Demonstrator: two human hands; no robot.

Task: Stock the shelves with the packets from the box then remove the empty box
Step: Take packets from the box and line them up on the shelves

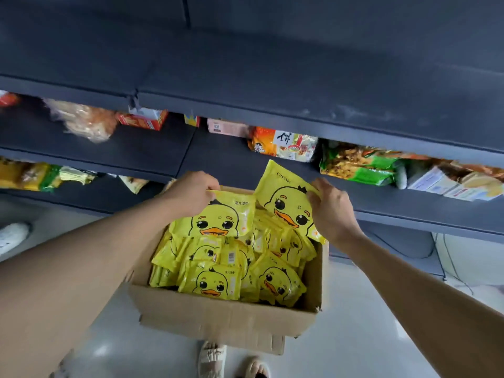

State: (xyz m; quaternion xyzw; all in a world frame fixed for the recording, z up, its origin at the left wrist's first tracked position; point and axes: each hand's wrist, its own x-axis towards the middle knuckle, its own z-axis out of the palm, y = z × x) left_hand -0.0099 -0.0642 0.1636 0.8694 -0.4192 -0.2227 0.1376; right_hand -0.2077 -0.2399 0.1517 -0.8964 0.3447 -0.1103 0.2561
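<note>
**Both hands lifting duck packets over the open box**

From the head camera I look down at an open cardboard box (226,320) standing on the pale floor (354,309), right in front of the dark shelves (272,85). It is crowded with yellow packets (215,279) printed with a cartoon duck, lying at all angles.

My left hand (191,193) has its fingers curled over the top edge of one duck packet (218,216), which hangs upright above the heap. My right hand (331,211) pinches a second duck packet (286,197) by its right edge; this one is tilted, its upper corner reaching up in front of the middle shelf (223,159). The two packets sit just beside each other, their inner edges close.

Behind them the middle shelf carries an orange snack bag (283,144) and green bags (360,165). Sandalled feet (212,358) show at the bottom edge, near the box.
</note>
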